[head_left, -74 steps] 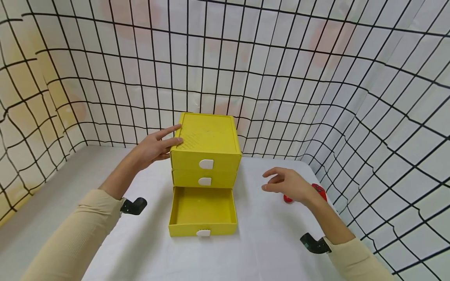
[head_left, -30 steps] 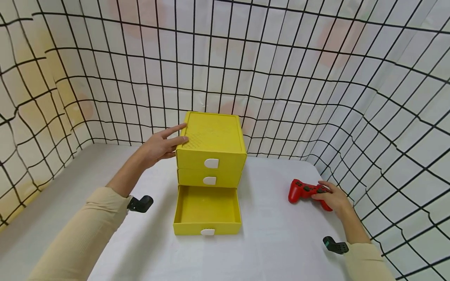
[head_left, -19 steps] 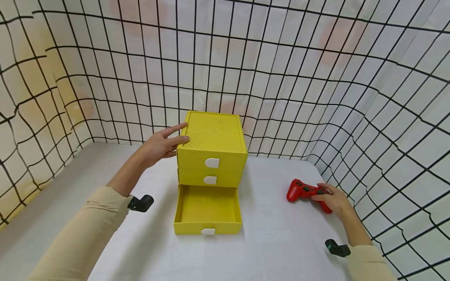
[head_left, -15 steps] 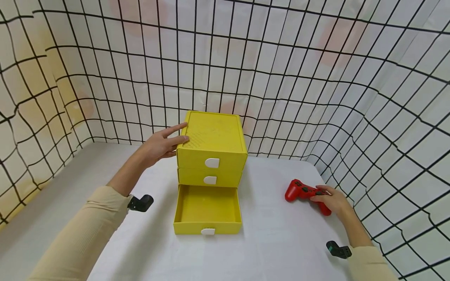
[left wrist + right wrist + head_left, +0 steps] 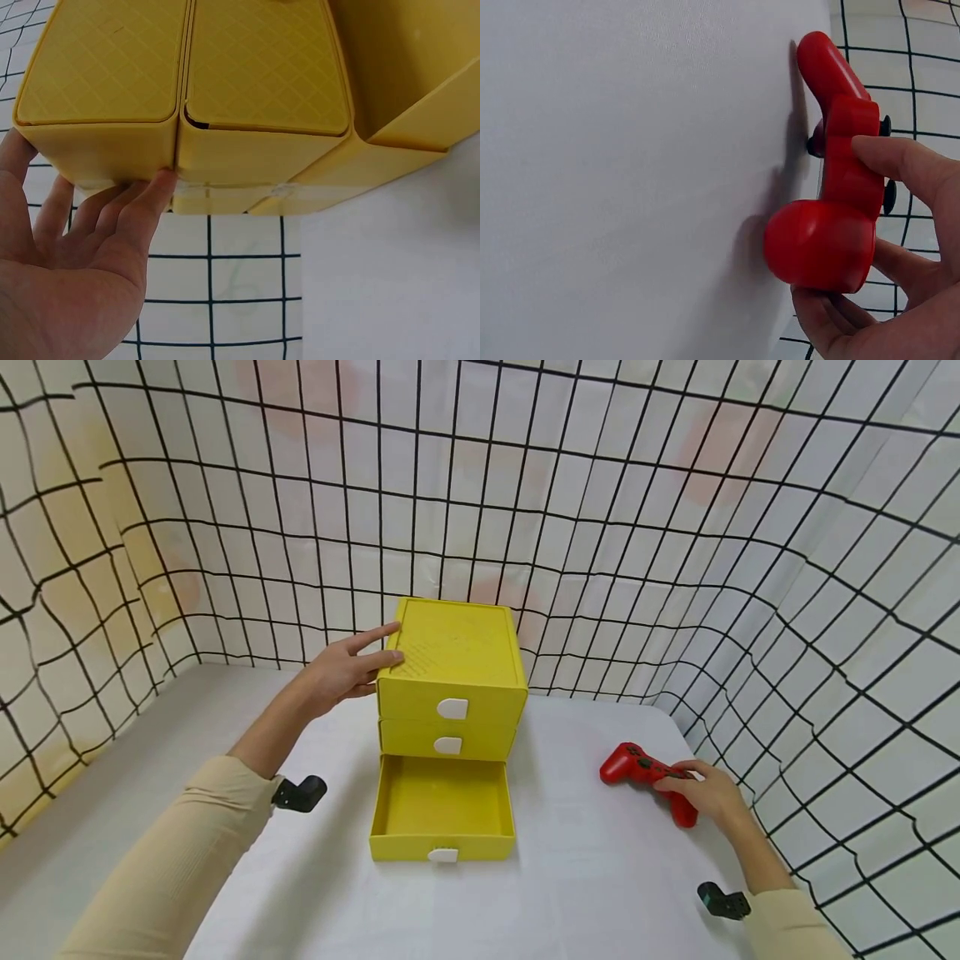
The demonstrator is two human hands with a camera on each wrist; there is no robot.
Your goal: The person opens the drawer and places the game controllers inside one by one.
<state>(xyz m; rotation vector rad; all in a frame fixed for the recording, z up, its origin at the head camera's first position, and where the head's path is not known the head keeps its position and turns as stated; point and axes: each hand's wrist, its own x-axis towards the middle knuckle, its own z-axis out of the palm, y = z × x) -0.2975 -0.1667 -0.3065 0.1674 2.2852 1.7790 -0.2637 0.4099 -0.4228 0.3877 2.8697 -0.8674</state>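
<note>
A yellow drawer cabinet (image 5: 457, 643) stands on the table, its two upper drawers pushed in. Its bottom drawer (image 5: 405, 848) is pulled out and shows a bare floor. My left hand (image 5: 333, 672) rests against the cabinet's left side, two fingertips reaching onto the top edge; in the left wrist view its extended fingers (image 5: 142, 210) touch the yellow wall. At the right, my right hand (image 5: 708, 793) pinches a red game controller (image 5: 633, 767) by one end. In the right wrist view, the controller (image 5: 817, 240) sits between thumb and fingers, with a shadow on the white surface beside it.
A white cloth covers the table (image 5: 570, 877). Black wire mesh (image 5: 600, 527) rises behind and along both sides, with white sheeting behind it. The mesh on the right runs close to my right hand. White pull tabs (image 5: 452, 708) mark the drawer fronts.
My right hand has moved right and taken hold of the red controller. The controller has since turned and shifted slightly left. My left hand stays at the cabinet.
</note>
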